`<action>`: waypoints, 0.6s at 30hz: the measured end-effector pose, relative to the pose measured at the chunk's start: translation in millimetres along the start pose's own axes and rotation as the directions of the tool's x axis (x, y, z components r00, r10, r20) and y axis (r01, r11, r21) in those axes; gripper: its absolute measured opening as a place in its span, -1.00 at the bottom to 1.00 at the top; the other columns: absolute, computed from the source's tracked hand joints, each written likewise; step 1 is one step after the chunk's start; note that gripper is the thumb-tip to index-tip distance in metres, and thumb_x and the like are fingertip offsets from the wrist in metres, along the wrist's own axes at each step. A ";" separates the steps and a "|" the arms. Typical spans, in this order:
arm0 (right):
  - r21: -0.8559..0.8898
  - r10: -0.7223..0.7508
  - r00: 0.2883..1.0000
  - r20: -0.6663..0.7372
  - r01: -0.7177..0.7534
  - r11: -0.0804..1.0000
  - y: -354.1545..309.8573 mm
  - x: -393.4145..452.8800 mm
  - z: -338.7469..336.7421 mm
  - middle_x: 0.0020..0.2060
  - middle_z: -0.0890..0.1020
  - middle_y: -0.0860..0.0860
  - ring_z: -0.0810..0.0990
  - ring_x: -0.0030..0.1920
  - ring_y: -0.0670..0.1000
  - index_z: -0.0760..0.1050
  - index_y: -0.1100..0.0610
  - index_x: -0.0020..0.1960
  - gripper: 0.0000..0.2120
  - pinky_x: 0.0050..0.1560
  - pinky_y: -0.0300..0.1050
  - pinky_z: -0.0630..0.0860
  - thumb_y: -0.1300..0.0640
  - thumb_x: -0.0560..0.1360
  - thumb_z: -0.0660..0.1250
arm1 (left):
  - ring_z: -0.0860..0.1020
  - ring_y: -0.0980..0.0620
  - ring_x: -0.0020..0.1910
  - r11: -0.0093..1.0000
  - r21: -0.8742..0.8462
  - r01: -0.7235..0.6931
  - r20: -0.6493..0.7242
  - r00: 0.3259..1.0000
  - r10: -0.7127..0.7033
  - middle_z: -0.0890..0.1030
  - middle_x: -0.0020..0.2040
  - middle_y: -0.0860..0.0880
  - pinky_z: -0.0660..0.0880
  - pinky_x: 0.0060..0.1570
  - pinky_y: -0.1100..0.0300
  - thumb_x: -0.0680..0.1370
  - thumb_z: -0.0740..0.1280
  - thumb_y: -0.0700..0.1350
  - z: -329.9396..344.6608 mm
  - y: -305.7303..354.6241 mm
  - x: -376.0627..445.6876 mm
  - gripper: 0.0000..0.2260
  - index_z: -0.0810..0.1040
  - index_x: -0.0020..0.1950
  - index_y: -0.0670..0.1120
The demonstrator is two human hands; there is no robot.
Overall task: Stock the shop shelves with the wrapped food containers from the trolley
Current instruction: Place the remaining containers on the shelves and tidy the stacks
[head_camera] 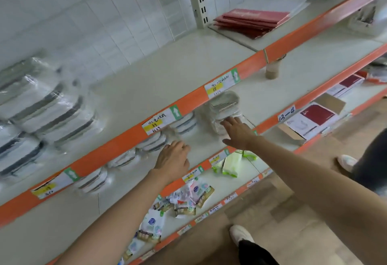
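Head view: both hands (238,133) open, bare shelf (201,139) between wrapped packs (225,107).

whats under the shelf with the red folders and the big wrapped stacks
Below the top shelf sits a second shelf with wrapped containers that the right hand touches, more packs near the left hand, and a cup. The orange edge hides their tops.

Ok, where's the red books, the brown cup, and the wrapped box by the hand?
red books (254,21), head view, on the top cover of the stack.
brown cup (272,72), head view, on its side wall.
wrapped box (223,105), head view, on its near side under the wrap.
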State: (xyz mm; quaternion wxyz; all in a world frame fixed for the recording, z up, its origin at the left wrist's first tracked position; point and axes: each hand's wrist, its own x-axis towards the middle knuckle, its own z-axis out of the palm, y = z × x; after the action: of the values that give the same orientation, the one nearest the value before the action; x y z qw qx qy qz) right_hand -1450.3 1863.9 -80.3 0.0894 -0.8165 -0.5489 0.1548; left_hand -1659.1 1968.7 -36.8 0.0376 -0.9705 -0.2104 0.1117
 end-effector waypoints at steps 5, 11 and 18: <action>0.069 0.060 0.992 -0.112 -0.053 0.996 20.9 18.1 4.5 0.43 0.23 0.10 0.20 0.41 0.13 0.18 0.19 0.47 -0.41 0.33 0.04 0.29 0.05 0.52 0.28 | 0.35 -0.05 0.31 0.998 -0.062 0.024 0.083 0.996 -0.019 0.38 0.32 -0.06 0.29 0.20 0.11 0.59 0.16 -0.09 5.0 4.0 52.2 -0.64 0.34 0.38 -0.09; 0.095 0.107 0.981 -0.159 -0.093 0.991 39.5 42.7 9.3 0.51 0.09 0.05 0.07 0.48 0.07 0.07 0.15 0.51 -0.35 0.38 0.00 0.18 0.08 0.53 0.28 | 0.37 -0.06 0.30 0.995 -0.097 -0.023 0.133 0.990 0.036 0.41 0.31 -0.07 0.35 0.18 0.09 0.58 0.19 -0.09 17.6 24.3 98.4 -0.64 0.36 0.37 -0.10; 0.032 0.147 0.981 -0.128 -0.144 0.989 60.8 86.1 -2.3 0.54 -0.06 0.02 -0.06 0.53 0.02 -0.06 0.10 0.54 -0.32 0.42 -0.04 0.12 0.20 0.55 0.24 | 0.43 -0.08 0.22 0.992 -0.122 -0.032 0.147 0.988 0.050 0.44 0.26 -0.08 0.38 0.12 0.06 0.57 0.18 -0.09 22.9 33.2 121.9 -0.68 0.39 0.31 -0.13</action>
State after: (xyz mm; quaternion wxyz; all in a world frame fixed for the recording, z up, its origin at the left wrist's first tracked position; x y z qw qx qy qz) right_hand -1366.6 1920.3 -110.6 0.1225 -0.8618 -0.4790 0.1134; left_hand -1543.1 1989.9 -87.5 -0.0385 -0.9640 -0.1990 0.1722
